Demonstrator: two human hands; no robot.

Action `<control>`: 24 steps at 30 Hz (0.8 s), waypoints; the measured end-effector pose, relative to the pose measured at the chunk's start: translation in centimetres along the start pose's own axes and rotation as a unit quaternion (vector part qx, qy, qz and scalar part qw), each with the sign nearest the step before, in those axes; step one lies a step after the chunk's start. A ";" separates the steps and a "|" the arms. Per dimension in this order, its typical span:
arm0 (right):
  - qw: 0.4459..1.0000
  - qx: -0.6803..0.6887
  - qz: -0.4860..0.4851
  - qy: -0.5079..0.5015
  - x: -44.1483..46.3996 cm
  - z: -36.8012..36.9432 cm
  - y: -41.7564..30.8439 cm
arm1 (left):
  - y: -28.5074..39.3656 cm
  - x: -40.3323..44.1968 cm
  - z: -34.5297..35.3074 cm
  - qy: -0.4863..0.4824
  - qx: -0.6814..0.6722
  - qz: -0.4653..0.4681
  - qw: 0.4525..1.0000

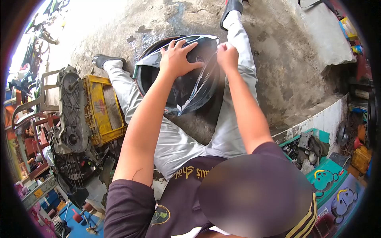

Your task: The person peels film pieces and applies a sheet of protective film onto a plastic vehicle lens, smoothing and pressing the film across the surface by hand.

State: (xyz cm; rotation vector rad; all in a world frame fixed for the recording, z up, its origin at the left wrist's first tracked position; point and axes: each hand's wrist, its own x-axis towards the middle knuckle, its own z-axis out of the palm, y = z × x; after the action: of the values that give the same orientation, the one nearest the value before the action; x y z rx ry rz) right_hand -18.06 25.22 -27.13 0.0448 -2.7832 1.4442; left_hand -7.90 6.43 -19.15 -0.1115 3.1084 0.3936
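Observation:
A dark, glossy curved panel point(188, 89) with pale edges sits between the person's legs, over or in a round black rim. On its upper left part rests my left hand point(175, 59), palm down with fingers spread and thumb pointing right. A strip of clear, shiny film point(200, 81) runs from the panel's lower tip up to the right. My right hand point(228, 57) pinches the film's upper end beside the panel's right edge. What lies under the panel is mostly hidden.
A yellow crate point(102, 111) and a grey metal engine cover point(72, 111) stand at the left. At the right are a low white ledge point(317, 119), a green container point(323, 137) of metal parts and a teal box lid point(327, 174). Stained concrete point(285, 67) surrounds the legs.

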 end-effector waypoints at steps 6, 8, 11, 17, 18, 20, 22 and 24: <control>0.998 0.051 0.039 0.004 1.2 0.6 0.2 | 0.2 -0.1 0.1 -0.004 0.000 -0.001 1.000; 0.997 0.055 0.057 -0.004 3.2 1.3 0.9 | 0.2 0.0 -0.1 -0.005 0.017 -0.002 1.000; 0.998 0.054 0.038 0.000 2.0 0.6 0.5 | 0.3 0.0 -0.4 -0.012 0.004 -0.008 1.000; 0.998 0.065 -0.003 0.017 -3.9 -1.7 -0.9 | 0.4 -0.1 -0.2 -0.011 0.001 -0.012 1.000; 0.998 0.068 0.006 0.015 -3.5 -1.5 -0.8 | 0.3 -0.1 -0.1 -0.006 0.004 -0.011 1.000; 0.997 0.069 0.000 0.026 -0.3 -0.1 -0.4 | 0.5 0.0 -0.3 -0.008 0.008 -0.011 1.000; 0.998 0.056 0.004 0.022 1.6 0.2 -0.7 | 0.5 -0.1 -0.4 -0.009 0.008 -0.009 1.000; 1.000 0.022 -0.004 0.016 2.4 0.4 -0.7 | 0.4 -0.1 -0.6 -0.006 0.006 -0.008 1.000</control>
State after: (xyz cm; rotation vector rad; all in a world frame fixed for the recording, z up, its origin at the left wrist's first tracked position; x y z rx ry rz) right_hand -20.48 24.41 -26.74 0.0337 -2.7229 1.4915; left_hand -7.80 6.71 -18.47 -0.1334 3.0958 0.3730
